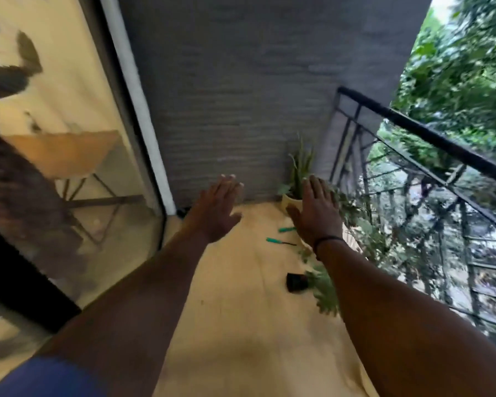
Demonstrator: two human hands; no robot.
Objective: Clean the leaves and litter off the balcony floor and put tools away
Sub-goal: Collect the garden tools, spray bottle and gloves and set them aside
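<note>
Littering the balcony floor are two green-handled tools, one near the white pot in the far corner and one a little nearer, plus a tipped black pot with leafy stems spilling out by the railing. Loose leaves are hard to make out in the blur. Both arms stretch forward over the floor: left hand and right hand are flat, fingers straight and spread, holding nothing. Looks like the very start, nothing gathered yet. Next move probably calls for crouching and reaching down to the nearer tool, or righting the black pot first. Glass door stands to the left.
</note>
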